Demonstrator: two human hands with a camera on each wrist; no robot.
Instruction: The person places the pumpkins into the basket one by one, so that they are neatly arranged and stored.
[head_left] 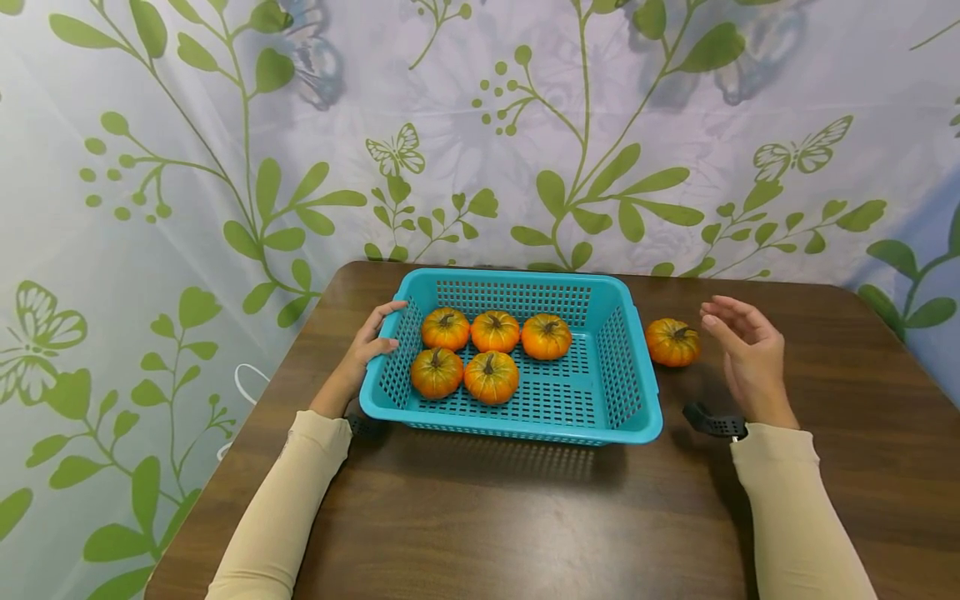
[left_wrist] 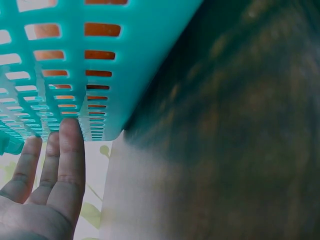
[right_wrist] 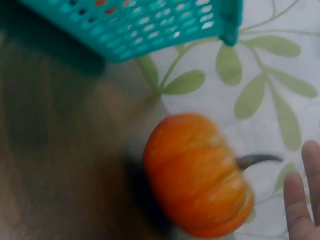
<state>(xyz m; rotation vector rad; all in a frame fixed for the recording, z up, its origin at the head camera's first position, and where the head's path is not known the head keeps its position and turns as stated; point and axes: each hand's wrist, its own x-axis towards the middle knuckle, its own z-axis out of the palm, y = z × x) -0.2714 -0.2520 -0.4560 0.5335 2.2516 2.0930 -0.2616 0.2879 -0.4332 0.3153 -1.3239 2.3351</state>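
Observation:
A turquoise plastic basket (head_left: 592, 396) with slotted walls holds several small orange pumpkins (head_left: 491, 377), grouped toward its left side. My left hand (head_left: 369, 343) holds the basket's left rim, thumb laid over the edge. In the left wrist view, straight fingers (left_wrist: 71, 165) lie against the outside of the slotted wall. One more pumpkin (head_left: 672, 342) sits on the table just outside the basket's right wall, its dark curved stem showing in the right wrist view. To the right of this pumpkin, my right hand (head_left: 752, 354) hovers with nothing in it, fingers relaxed and thumb apart.
The dark brown wooden table (head_left: 480, 517) stretches in front of the basket and to its right. Behind it hangs a white cloth (head_left: 465, 125) printed with green leaves and butterflies. A white cable (head_left: 243, 383) loops beside the table's left edge.

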